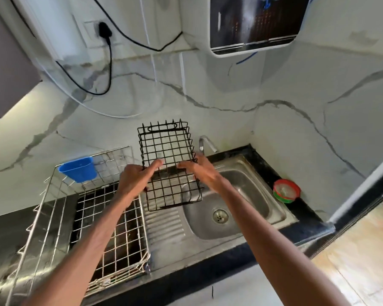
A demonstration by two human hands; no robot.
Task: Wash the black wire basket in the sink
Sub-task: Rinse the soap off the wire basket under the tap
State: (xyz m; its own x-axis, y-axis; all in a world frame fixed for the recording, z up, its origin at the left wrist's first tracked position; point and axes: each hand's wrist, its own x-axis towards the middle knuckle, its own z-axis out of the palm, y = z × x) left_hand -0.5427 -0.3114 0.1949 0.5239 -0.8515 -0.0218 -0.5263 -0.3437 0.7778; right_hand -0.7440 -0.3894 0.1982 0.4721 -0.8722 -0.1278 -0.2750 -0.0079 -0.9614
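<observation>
Left hand (pixel 135 178) and right hand (pixel 202 173) clasp the black wire basket (pixel 167 145) mid-frame, seemingly steadying it over the sink (pixel 255 186).

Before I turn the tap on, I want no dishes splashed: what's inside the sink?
Only the drain shows in the bare steel sink. The right forearm and the basket cover its left edge, so that strip cannot be checked.

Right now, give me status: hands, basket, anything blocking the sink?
Left hand and right hand both grip black wire basket. Held above sink, not yet under tap. Nothing blocking sink.
</observation>
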